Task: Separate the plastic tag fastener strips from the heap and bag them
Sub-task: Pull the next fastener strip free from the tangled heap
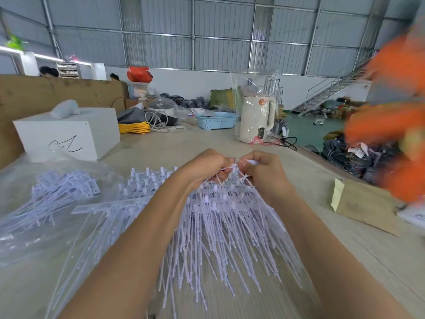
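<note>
Warehouse interior, corrugated metal walls, steel staircase point(326, 93) at far right. Pale wood-grain worktable point(345, 261) fills the foreground. Blurred orange shape point(395, 125) at right edge, cannot tell what it is. White box point(69, 134) with a black scribble sits at back left of the table; cream electric kettle point(255, 118) wrapped in clear plastic at back centre-right, blue perforated basket point(216, 120) just beside it. Brown paper envelope point(363, 206) lies at right. Clear plastic bag point(30, 226) at left holds some white strips. Heap of white plastic tag fastener strips point(218, 226) spreads across table centre, between the forearms. Left hand point(204, 169) and right hand point(264, 173) are close together above the heap's far end, fingers of both curled, pinching strip heads from the heap.
</note>
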### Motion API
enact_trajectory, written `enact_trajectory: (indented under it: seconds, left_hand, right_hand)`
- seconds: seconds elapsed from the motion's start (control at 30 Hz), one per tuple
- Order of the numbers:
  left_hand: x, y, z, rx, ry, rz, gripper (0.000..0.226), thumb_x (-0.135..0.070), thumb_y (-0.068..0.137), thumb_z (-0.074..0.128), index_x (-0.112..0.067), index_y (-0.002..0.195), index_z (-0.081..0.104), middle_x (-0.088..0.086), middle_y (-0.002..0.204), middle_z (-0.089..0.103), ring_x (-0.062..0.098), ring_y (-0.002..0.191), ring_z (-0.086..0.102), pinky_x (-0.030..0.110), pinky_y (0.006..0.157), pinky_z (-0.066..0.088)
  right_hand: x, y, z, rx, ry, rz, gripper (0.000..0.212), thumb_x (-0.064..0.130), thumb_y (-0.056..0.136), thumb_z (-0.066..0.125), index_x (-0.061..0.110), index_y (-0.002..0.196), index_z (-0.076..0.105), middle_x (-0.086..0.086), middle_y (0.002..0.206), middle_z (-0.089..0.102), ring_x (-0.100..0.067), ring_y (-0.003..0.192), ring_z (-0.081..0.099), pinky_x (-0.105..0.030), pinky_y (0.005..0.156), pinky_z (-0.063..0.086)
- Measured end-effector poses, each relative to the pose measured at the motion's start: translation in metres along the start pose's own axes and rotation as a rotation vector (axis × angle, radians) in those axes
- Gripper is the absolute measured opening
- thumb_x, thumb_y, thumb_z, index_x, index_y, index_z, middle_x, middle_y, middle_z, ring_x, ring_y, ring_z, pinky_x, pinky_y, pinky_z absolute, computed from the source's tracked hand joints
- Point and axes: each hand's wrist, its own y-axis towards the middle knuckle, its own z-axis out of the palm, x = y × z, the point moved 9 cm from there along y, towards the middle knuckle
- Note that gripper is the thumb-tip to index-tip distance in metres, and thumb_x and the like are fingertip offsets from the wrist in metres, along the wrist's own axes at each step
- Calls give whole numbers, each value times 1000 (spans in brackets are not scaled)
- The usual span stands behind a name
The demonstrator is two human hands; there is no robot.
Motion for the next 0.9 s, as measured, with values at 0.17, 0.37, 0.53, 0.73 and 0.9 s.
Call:
enact_trajectory:
  seconds: [0.17,0.37,0.53,0.73,0.9]
  left_hand:
    - [9,0,2,3,15,-35,35,-12,95,49,-11,60,47,-6,38,42,4,30,35,14,38,29]
    - [8,3,4,16,137,-3,37,-22,97,48,-10,63,54,-7,42,52,4,38,46,13,40,37]
    - [23,-1,9,115,187,-81,40,-37,101,36,-10,90,63,13,95,64,19,65,55,26,53,44]
    - [30,-8,-7,171,299,-242,29,-17,93,47,0,111,62,10,79,69,15,50,55,17,48,38]
    - [27,-15,-11,258,327,-154,11,0,86,58,-1,91,68,4,66,65,9,56,55,20,56,41]
  right_hand:
    - [-26,9,-11,-169,3,156,25,-8,87,53,5,66,57,-7,54,52,-8,37,45,-16,36,36]
    - [-17,17,-51,-249,-124,89,15,2,89,57,5,75,59,-7,58,55,-14,45,50,-22,44,45]
    - [25,10,-61,-184,18,-36,17,0,90,56,7,76,60,-6,63,57,-4,43,54,-17,41,43]
    - [56,-2,-60,-54,337,-211,25,-5,90,50,10,71,57,5,59,61,-7,47,49,-17,38,35]
    - [42,-7,-13,267,294,-32,17,-4,86,51,3,72,56,-4,69,64,-9,51,54,-15,37,40]
